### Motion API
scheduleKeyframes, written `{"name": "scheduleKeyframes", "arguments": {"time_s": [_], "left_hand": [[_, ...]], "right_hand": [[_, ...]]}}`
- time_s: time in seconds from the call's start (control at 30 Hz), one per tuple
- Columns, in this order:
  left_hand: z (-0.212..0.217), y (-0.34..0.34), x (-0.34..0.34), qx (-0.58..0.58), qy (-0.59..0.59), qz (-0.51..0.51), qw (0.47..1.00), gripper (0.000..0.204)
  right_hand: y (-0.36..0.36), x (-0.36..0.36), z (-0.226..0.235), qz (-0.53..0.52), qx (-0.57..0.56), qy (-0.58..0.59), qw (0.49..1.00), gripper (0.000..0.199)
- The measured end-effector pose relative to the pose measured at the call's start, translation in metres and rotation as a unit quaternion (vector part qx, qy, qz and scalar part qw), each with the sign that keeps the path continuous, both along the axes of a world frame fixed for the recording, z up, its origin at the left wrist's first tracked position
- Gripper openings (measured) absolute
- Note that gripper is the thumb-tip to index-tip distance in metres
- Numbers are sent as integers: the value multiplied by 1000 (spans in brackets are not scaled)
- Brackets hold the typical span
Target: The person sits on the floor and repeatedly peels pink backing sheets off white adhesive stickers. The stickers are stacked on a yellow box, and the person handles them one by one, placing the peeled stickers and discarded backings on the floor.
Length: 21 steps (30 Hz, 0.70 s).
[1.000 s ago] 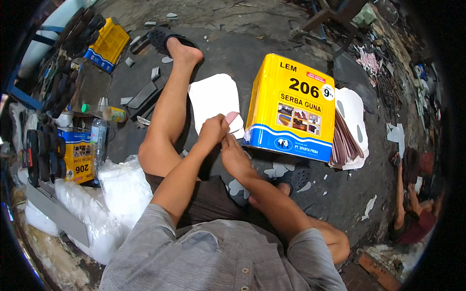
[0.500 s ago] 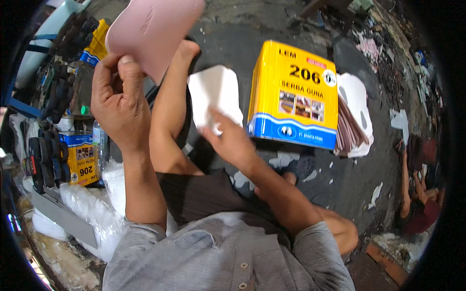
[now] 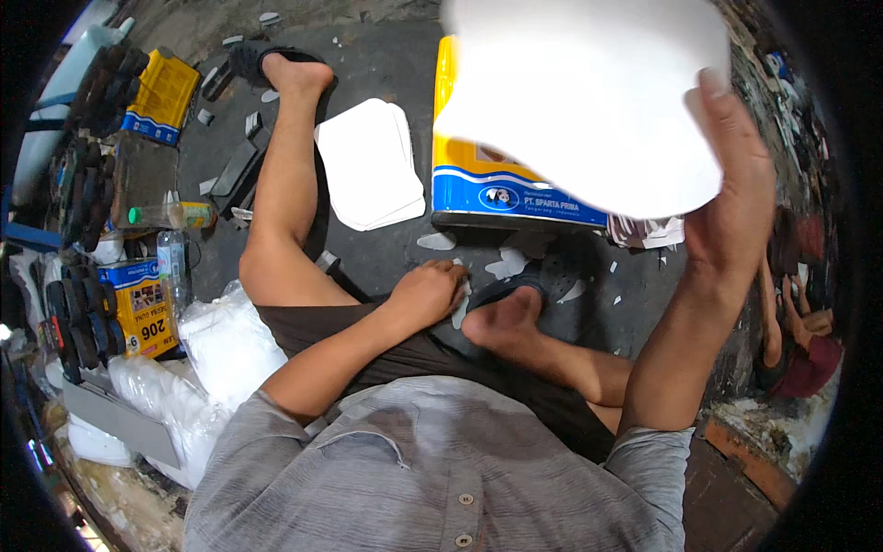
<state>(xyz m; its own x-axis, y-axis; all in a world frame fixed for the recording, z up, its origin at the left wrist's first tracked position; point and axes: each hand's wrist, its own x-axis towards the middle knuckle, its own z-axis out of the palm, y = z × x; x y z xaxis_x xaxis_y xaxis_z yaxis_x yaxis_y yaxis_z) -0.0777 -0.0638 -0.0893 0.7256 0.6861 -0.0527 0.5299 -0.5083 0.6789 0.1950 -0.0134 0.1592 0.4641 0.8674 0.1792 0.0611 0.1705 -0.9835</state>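
My right hand (image 3: 731, 189) is raised at the right and grips the edge of a large white sheet (image 3: 589, 110) with rounded, curved outlines. The sheet is blurred and covers most of a yellow and blue square tin (image 3: 515, 195). Down by my lap, my left hand (image 3: 426, 294) has its fingers curled beside a small white scrap (image 3: 461, 305); whether it pinches the scrap is hidden. A stack of white cut sheets (image 3: 368, 166) with rounded corners lies on the dark floor, between my left leg and the tin.
Pinkish-brown layered pieces (image 3: 644, 230) show beside the tin. White offcuts (image 3: 515, 258) lie near my right foot. At the left are dark soles (image 3: 78, 304), another yellow tin (image 3: 143, 308), bottles (image 3: 172, 262) and plastic-wrapped white bundles (image 3: 225, 340). Another person (image 3: 805, 363) sits far right.
My left hand has come down from the upper left, where it held a pink sheet. My right hand has moved from the white stack to the upper right and now holds a white sheet.
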Motion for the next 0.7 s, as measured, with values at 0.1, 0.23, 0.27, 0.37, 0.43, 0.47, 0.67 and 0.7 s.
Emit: {"name": "scheduleKeyframes", "arguments": {"time_s": [0.1,0.23,0.27,0.37,0.43,0.47,0.67,0.7], "left_hand": [[-54,-16,9,32,173,19,984,47],[-53,-10,5,22,197,36,980,52],[-42,-6,2,-19,208,44,977,54],[1,9,-3,-26,153,70,985,41],[36,14,-8,-45,105,63,991,31],[55,14,-9,-7,63,61,996,25],[128,25,9,266,-255,115,922,41],[128,32,17,279,-260,114,918,41]], "right_hand": [[-5,13,22,-79,83,-222,968,35],[-16,-3,1,57,101,-521,846,38],[-13,-15,-22,59,92,-568,816,42],[-13,-27,-83,172,-34,-618,767,33],[-19,-24,-111,181,5,-592,785,29],[-20,-23,-119,202,-41,-582,786,27],[-5,-7,-100,156,-69,-452,876,25],[-3,-7,-94,141,-83,-430,888,25]]}}
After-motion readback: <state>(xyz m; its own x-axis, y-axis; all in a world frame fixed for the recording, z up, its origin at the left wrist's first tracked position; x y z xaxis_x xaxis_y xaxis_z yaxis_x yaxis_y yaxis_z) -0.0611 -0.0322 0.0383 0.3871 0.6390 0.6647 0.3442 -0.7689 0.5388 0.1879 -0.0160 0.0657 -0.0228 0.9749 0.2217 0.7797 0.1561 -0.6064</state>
